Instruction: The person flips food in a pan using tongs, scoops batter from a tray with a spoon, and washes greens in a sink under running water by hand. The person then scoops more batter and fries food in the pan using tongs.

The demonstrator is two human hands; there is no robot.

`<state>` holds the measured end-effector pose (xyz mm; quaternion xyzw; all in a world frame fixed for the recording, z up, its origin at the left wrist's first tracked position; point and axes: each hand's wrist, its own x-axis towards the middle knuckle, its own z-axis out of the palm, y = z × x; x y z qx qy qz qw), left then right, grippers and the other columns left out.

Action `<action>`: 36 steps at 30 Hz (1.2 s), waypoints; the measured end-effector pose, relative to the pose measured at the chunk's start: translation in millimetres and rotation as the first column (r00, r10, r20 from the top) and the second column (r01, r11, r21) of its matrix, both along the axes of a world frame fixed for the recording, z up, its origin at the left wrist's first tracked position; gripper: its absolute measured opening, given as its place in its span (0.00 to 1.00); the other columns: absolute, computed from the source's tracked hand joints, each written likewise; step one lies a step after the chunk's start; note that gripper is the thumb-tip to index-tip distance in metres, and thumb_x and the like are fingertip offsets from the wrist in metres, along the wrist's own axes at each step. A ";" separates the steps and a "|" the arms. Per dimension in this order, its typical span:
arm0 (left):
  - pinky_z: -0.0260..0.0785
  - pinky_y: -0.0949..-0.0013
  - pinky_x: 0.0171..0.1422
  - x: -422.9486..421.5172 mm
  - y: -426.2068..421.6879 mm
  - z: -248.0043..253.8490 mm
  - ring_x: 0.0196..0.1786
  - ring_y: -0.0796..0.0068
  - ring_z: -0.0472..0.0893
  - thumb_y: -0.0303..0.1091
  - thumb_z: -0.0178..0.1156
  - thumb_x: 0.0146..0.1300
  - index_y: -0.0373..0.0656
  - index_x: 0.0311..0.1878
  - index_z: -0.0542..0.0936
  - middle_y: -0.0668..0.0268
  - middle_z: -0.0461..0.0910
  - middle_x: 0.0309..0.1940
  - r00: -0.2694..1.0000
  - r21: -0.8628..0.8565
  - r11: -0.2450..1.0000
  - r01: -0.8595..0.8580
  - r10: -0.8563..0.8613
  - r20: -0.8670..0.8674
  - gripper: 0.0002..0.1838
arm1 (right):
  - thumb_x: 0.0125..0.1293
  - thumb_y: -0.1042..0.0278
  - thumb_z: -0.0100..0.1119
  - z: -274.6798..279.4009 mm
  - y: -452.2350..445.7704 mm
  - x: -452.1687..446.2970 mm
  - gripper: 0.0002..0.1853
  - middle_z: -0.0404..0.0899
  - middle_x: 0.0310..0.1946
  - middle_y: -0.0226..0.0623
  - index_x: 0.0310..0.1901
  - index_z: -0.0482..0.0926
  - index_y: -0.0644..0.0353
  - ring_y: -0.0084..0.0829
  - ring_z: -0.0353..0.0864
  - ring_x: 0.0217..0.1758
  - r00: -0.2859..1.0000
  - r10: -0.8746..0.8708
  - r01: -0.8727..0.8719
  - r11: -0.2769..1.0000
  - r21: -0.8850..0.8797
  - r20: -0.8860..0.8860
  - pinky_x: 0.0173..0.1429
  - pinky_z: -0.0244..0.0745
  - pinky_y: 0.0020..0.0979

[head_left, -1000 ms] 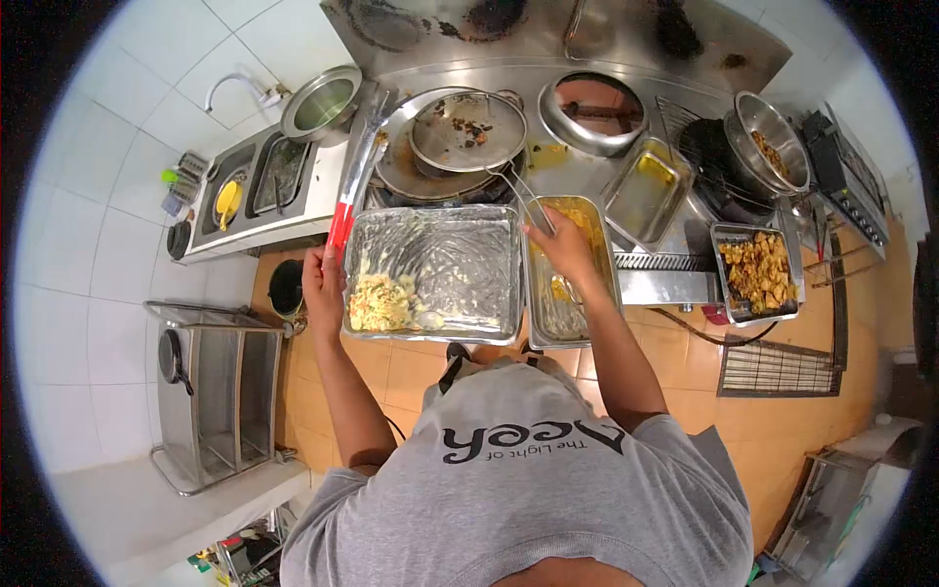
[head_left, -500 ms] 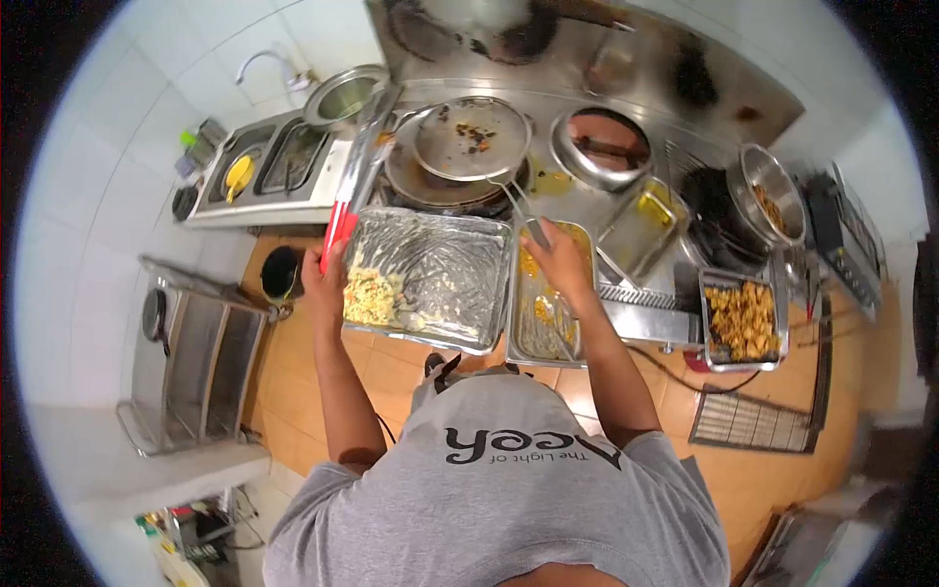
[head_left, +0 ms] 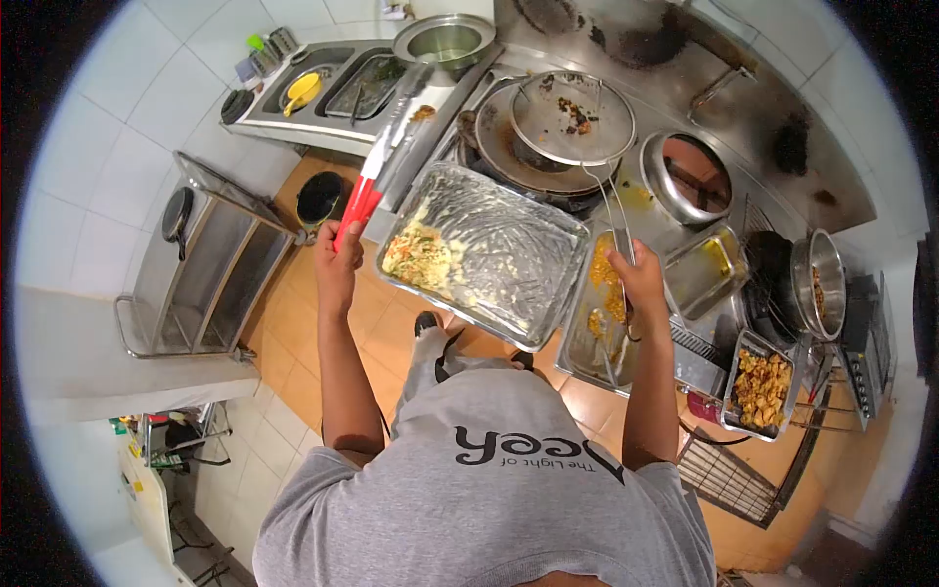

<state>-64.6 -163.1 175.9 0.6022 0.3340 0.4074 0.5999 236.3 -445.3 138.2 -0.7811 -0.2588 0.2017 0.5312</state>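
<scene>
My left hand (head_left: 339, 269) is closed on the red handles of a pair of tongs (head_left: 364, 191), whose metal end points up past the large tray toward the sink side. My right hand (head_left: 641, 279) grips the handle of a round mesh strainer (head_left: 562, 142) holding some dark and orange bits. The strainer is over a wide pan (head_left: 499, 132) on the stove; whether they touch I cannot tell. Between my hands lies a large metal tray (head_left: 528, 264) with a pale, chopped mixture (head_left: 421, 259) at its left end. Under my right hand sits a narrower tray (head_left: 577, 352) with yellow-orange residue.
A sink (head_left: 328, 59) holding a yellow ladle-like item stands at back left, beside a metal bowl (head_left: 479, 31). Rightward are a round lidded pot (head_left: 650, 181), an oily rectangular tray (head_left: 675, 269), a steel bowl (head_left: 831, 284) and a tray of browned pieces (head_left: 763, 391). A metal rack (head_left: 205, 284) stands left.
The view has turned, so the kitchen sits further right. The tongs' end is now farther left of the strainer. Both hands keep their hold, and the strainer stays over the pan.
</scene>
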 end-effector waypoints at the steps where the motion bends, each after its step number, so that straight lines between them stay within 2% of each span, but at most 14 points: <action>1: 0.47 0.81 0.21 -6.2 9.1 -1.8 0.17 0.89 0.56 0.36 0.55 0.62 0.46 0.30 0.64 0.78 0.59 0.15 1.000 -0.017 1.000 -0.025 0.025 0.012 0.10 | 0.57 0.63 0.59 14.6 9.0 -11.2 0.12 0.70 0.17 0.27 0.38 0.74 0.60 0.18 0.65 0.15 1.000 0.019 -0.020 0.999 -0.040 -0.017 0.19 0.63 0.22; 3: 0.47 0.81 0.20 -18.8 31.3 -7.0 0.17 0.89 0.57 0.38 0.55 0.62 0.45 0.31 0.65 0.77 0.60 0.15 0.997 -0.009 0.997 -0.072 0.072 0.010 0.11 | 0.58 0.63 0.58 47.7 31.3 -31.9 0.10 0.68 0.17 0.25 0.36 0.73 0.60 0.16 0.64 0.14 0.997 0.059 -0.063 0.991 -0.120 -0.042 0.17 0.61 0.20; 6: 0.47 0.81 0.20 -38.8 68.7 -11.9 0.17 0.89 0.57 0.39 0.55 0.62 0.45 0.32 0.65 0.77 0.60 0.15 0.992 -0.023 0.992 -0.123 0.123 0.013 0.12 | 0.60 0.65 0.56 50.7 78.0 -47.8 0.08 0.66 0.16 0.25 0.32 0.70 0.59 0.17 0.64 0.16 0.942 0.155 -0.170 0.985 -0.024 -0.299 0.18 0.61 0.21; 9: 0.48 0.82 0.20 -68.2 119.6 -18.9 0.17 0.89 0.57 0.39 0.56 0.62 0.45 0.31 0.65 0.77 0.60 0.16 0.992 -0.011 0.992 -0.128 0.128 -0.009 0.12 | 0.60 0.66 0.55 60.7 146.2 -73.2 0.07 0.66 0.17 0.25 0.33 0.69 0.58 0.17 0.64 0.17 0.885 0.235 -0.228 0.971 0.068 -0.401 0.19 0.60 0.20; 14: 0.48 0.82 0.20 -136.4 214.3 -25.6 0.17 0.89 0.57 0.40 0.56 0.62 0.46 0.29 0.64 0.77 0.59 0.16 0.984 0.045 0.984 -0.171 0.173 -0.035 0.13 | 0.60 0.64 0.57 45.1 282.3 -107.6 0.09 0.66 0.17 0.25 0.33 0.68 0.58 0.16 0.63 0.16 0.834 0.357 -0.310 0.934 0.177 -0.420 0.20 0.57 0.20; 18: 0.48 0.81 0.21 -178.4 272.8 -21.6 0.17 0.88 0.58 0.41 0.55 0.62 0.45 0.29 0.65 0.76 0.60 0.16 0.968 0.024 0.968 -0.248 0.249 -0.035 0.13 | 0.59 0.66 0.57 22.7 387.0 -125.1 0.09 0.67 0.17 0.26 0.35 0.68 0.60 0.17 0.62 0.15 0.814 0.344 -0.282 0.939 0.199 -0.469 0.20 0.58 0.20; 21: 0.49 0.81 0.20 -205.1 307.5 -27.0 0.17 0.87 0.59 0.44 0.55 0.62 0.46 0.28 0.63 0.75 0.60 0.16 0.971 -0.031 0.971 -0.238 0.237 -0.028 0.15 | 0.59 0.66 0.57 9.2 458.2 -131.8 0.10 0.67 0.17 0.26 0.36 0.69 0.62 0.15 0.63 0.15 0.869 0.361 -0.323 0.932 0.165 -0.337 0.20 0.58 0.19; 22: 0.49 0.81 0.20 -209.7 314.4 -27.2 0.17 0.87 0.59 0.44 0.55 0.62 0.46 0.29 0.63 0.74 0.60 0.16 0.975 -0.065 0.973 -0.221 0.222 0.003 0.15 | 0.58 0.66 0.57 -2.5 482.1 -126.0 0.12 0.73 0.19 0.35 0.37 0.69 0.64 0.25 0.71 0.17 0.902 0.340 -0.333 0.940 0.073 -0.266 0.23 0.65 0.25; 23: 0.49 0.81 0.20 -211.2 321.5 -28.2 0.18 0.86 0.59 0.44 0.54 0.62 0.46 0.29 0.62 0.74 0.60 0.17 0.978 -0.099 0.974 -0.202 0.206 0.039 0.15 | 0.58 0.66 0.57 -12.8 507.1 -119.5 0.12 0.74 0.20 0.40 0.38 0.69 0.65 0.31 0.73 0.20 0.946 0.318 -0.321 0.946 -0.041 -0.068 0.26 0.67 0.29; 25: 0.49 0.81 0.20 -213.4 328.3 -33.0 0.18 0.86 0.58 0.44 0.53 0.63 0.47 0.30 0.62 0.74 0.60 0.19 0.957 -0.263 0.958 -0.117 0.180 0.228 0.15 | 0.57 0.68 0.57 -25.8 548.4 -115.4 0.13 0.77 0.24 0.49 0.39 0.68 0.66 0.42 0.78 0.26 0.898 0.300 -0.220 0.939 -0.263 0.322 0.31 0.72 0.38; 28: 0.49 0.81 0.20 -216.4 327.9 -44.8 0.18 0.85 0.58 0.43 0.52 0.64 0.47 0.31 0.62 0.74 0.59 0.20 0.919 -0.397 0.916 -0.059 0.205 0.336 0.14 | 0.58 0.70 0.50 -27.7 596.4 -117.7 0.11 0.77 0.30 0.58 0.41 0.68 0.66 0.54 0.77 0.35 0.784 0.312 -0.101 0.917 -0.386 0.536 0.42 0.70 0.49; 32: 0.49 0.81 0.20 -222.7 327.5 -62.4 0.17 0.85 0.58 0.42 0.51 0.64 0.47 0.31 0.62 0.74 0.60 0.20 0.924 -0.437 0.896 -0.078 0.230 0.306 0.13 | 0.62 0.70 0.38 -53.1 654.4 -86.8 0.10 0.76 0.34 0.58 0.41 0.68 0.64 0.54 0.78 0.37 0.676 0.417 -0.016 0.833 -0.553 0.608 0.42 0.72 0.48; 33: 0.49 0.81 0.20 -228.1 326.2 -65.1 0.17 0.85 0.58 0.42 0.51 0.64 0.47 0.31 0.62 0.73 0.60 0.20 0.931 -0.444 0.892 -0.085 0.229 0.283 0.13 | 0.62 0.71 0.39 -40.7 658.5 -88.3 0.10 0.77 0.34 0.57 0.41 0.68 0.64 0.52 0.78 0.38 0.611 0.467 0.001 0.807 -0.591 0.639 0.39 0.74 0.46; 36: 0.49 0.81 0.20 -248.5 324.8 -72.2 0.17 0.86 0.58 0.42 0.52 0.64 0.48 0.30 0.62 0.74 0.60 0.19 0.938 -0.480 0.866 -0.143 0.274 0.215 0.13 | 0.61 0.72 0.40 -43.4 670.9 -80.6 0.10 0.77 0.32 0.57 0.43 0.67 0.64 0.52 0.78 0.37 0.621 0.458 0.023 0.801 -0.599 0.636 0.39 0.74 0.47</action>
